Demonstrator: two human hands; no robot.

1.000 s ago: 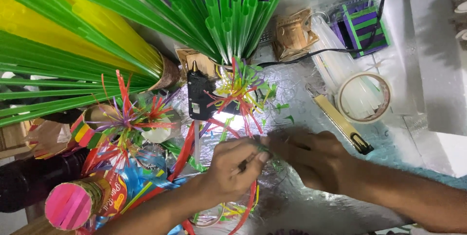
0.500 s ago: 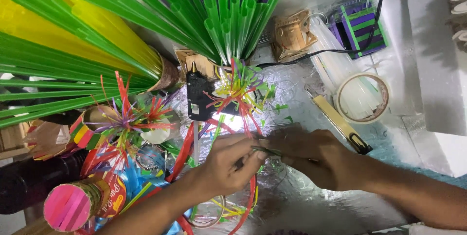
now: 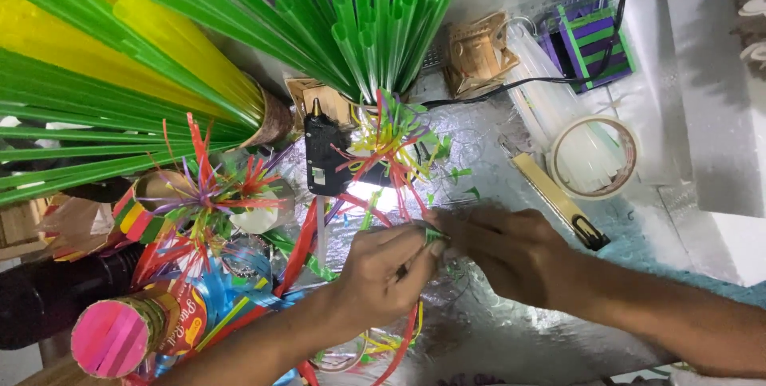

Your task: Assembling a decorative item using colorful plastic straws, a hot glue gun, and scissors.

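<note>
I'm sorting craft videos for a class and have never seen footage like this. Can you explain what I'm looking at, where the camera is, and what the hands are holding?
The camera sits on a person's head and looks down at their own two bare hands; there is no machine here. The left hand and the right hand meet in the middle and pinch a small green straw piece between their fingertips. They work over a table covered in crinkled silver foil. Behind the hands stand bundles of long green straws and yellow straws. A black glue gun lies beside a flower made of cut straws. To the right lie a roll of tape and a yellow box cutter. A tube with a pink end lies at lower left.
</note>
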